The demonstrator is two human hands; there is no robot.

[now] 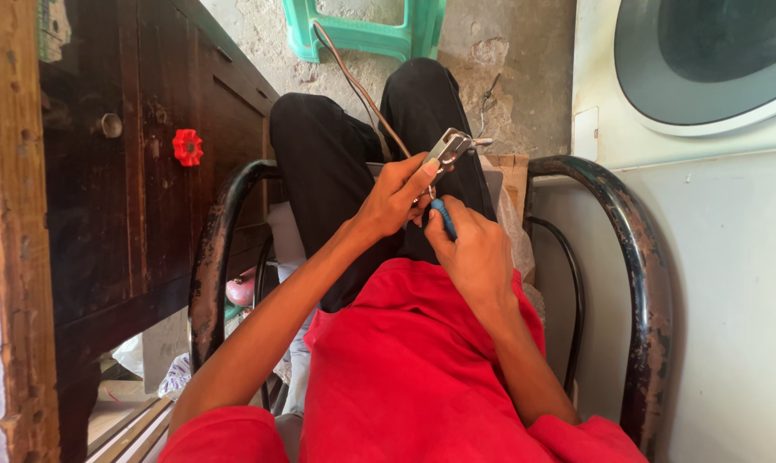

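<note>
Left hand (396, 195) pinches one metal part (447, 148) with one cord (353, 81); right hand (469, 249) grips seemingly one blue-handled tool (443, 218).

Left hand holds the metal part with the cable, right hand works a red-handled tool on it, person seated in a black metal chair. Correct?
Not quite: the tool in the right hand has a blue handle, not red, as the head view shows. The rest holds: left hand holds the metal part with the cable, in a black metal chair.
</note>
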